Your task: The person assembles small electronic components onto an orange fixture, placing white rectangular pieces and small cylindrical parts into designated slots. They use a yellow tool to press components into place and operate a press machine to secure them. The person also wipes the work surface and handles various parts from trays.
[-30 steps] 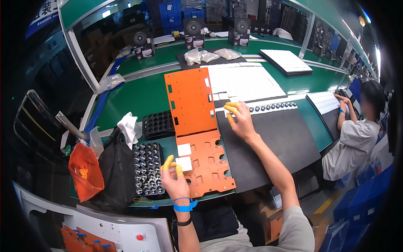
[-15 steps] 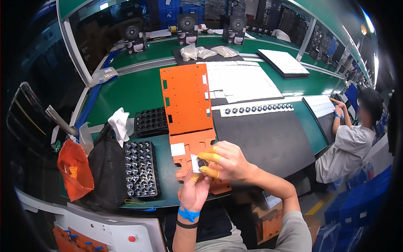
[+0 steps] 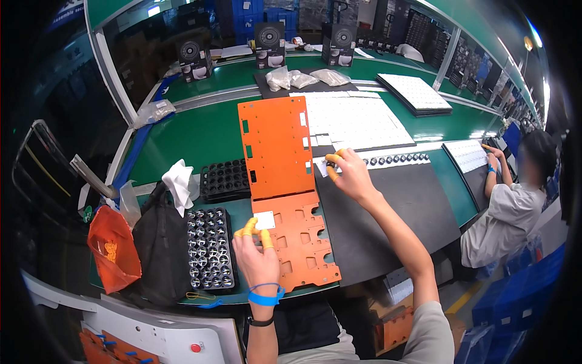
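Observation:
An orange plate with cut-outs point(image 3: 303, 242) lies flat in front of me, and a longer orange plate point(image 3: 276, 145) lies just beyond it. My left hand point(image 3: 257, 255), with yellow finger cots, presses a small white square pad point(image 3: 264, 220) onto the near plate's upper left corner. My right hand point(image 3: 348, 173), also with yellow cots, reaches to the near edge of a sheet of white square pads point(image 3: 357, 118), its fingertips pinched at a small white pad point(image 3: 324, 165). A black mat point(image 3: 394, 218) lies under my right forearm.
A black tray of round metal parts point(image 3: 209, 246) sits left of the plate, another black tray point(image 3: 224, 179) behind it. A black bag point(image 3: 157, 242) and an orange bag point(image 3: 112, 249) stand at the left. A seated person point(image 3: 512, 200) works at the right. Boxes and speakers line the far side.
My right hand has left the near orange plate and reached forward to the white pad sheet. My left hand stays on the white pad at the plate's corner.

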Action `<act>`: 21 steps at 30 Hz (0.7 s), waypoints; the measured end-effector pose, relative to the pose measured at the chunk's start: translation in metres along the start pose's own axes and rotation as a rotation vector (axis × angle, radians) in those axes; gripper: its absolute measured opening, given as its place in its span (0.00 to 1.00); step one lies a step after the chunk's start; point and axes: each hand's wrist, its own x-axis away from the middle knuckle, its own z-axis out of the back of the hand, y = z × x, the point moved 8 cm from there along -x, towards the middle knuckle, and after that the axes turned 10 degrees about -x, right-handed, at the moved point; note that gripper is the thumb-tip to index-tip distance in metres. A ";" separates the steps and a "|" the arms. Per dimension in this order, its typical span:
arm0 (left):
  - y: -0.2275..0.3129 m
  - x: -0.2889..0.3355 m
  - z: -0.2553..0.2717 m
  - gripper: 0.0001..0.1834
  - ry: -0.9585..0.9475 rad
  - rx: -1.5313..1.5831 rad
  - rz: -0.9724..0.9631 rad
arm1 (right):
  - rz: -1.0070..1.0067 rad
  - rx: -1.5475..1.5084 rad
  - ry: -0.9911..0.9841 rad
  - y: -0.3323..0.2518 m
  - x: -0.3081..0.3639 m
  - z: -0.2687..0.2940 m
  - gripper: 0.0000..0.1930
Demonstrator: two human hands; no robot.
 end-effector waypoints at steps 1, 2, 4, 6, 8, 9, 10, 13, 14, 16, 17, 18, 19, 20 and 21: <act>-0.005 -0.004 0.000 0.17 0.011 -0.037 0.026 | -0.022 0.035 -0.036 0.009 -0.001 -0.012 0.13; -0.010 -0.008 0.000 0.17 0.022 -0.074 0.051 | -0.044 0.071 -0.071 0.018 -0.001 -0.022 0.13; -0.017 -0.010 -0.002 0.16 0.076 -0.085 0.016 | -0.079 0.083 -0.080 0.030 -0.005 -0.036 0.11; -0.018 -0.011 -0.002 0.16 0.135 -0.130 -0.030 | -0.115 0.077 -0.087 0.041 -0.006 -0.047 0.10; -0.019 -0.011 -0.004 0.17 0.135 -0.150 -0.034 | -0.117 0.115 -0.109 0.047 -0.005 -0.056 0.11; -0.019 -0.011 -0.004 0.17 0.135 -0.161 -0.035 | -0.118 0.133 -0.121 0.048 -0.005 -0.058 0.11; -0.021 -0.011 -0.005 0.18 0.115 -0.142 -0.008 | -0.122 0.148 -0.136 0.049 -0.004 -0.060 0.12; -0.024 -0.012 -0.004 0.22 0.075 -0.101 0.051 | -0.119 0.167 -0.148 0.052 -0.001 -0.061 0.11; -0.025 -0.011 -0.005 0.22 0.074 -0.100 0.058 | -0.109 0.157 -0.131 0.054 0.001 -0.061 0.10; -0.026 -0.010 -0.005 0.24 0.081 -0.113 0.045 | -0.095 0.149 -0.108 0.053 0.001 -0.060 0.10; -0.027 -0.009 -0.007 0.24 0.087 -0.127 0.026 | -0.092 0.152 -0.104 0.053 0.002 -0.060 0.10; -0.027 -0.008 -0.007 0.24 0.095 -0.140 0.008 | -0.087 0.156 -0.100 0.052 0.002 -0.059 0.10; -0.028 -0.008 -0.009 0.24 0.073 -0.109 0.020 | -0.082 0.166 -0.103 0.051 0.001 -0.058 0.10; -0.029 -0.008 -0.011 0.24 0.050 -0.077 0.033 | -0.076 0.176 -0.106 0.050 0.001 -0.057 0.10; -0.031 -0.008 -0.013 0.25 0.026 -0.048 0.048 | -0.073 0.186 -0.112 0.049 0.000 -0.057 0.10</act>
